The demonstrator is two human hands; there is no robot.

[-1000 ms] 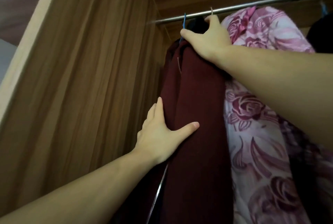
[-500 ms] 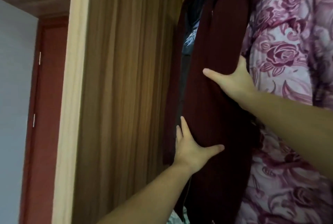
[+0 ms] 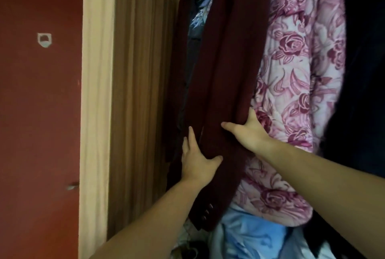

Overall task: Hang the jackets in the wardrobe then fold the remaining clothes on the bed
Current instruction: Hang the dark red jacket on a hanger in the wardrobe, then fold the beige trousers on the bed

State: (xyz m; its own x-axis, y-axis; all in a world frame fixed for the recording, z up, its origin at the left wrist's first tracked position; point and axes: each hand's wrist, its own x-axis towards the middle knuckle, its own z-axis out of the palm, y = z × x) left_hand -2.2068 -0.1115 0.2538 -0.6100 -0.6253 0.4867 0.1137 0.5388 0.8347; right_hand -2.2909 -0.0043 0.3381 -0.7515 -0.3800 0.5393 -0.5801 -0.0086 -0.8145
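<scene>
A dark maroon jacket (image 3: 225,66) hangs inside the wooden wardrobe (image 3: 137,83), close to its left wall. My left hand (image 3: 196,159) lies flat against the jacket's lower left side, fingers straight, thumb spread across the front. My right hand (image 3: 248,131) presses the jacket's right side, thumb across the front, fingers tucked between it and the pink rose-patterned quilted garment (image 3: 295,83) hanging beside it. The rail and hanger are out of view above.
A dark garment (image 3: 364,91) hangs at the far right. Light blue cloth (image 3: 256,235) is piled on the wardrobe floor under the hanging clothes. A dark red door (image 3: 39,112) stands to the left of the wardrobe's pale front edge (image 3: 95,112).
My right hand came down from the hanger at the rail to the jacket's side. Both hands slid lower along the jacket, and my view dropped from the rail to the hem.
</scene>
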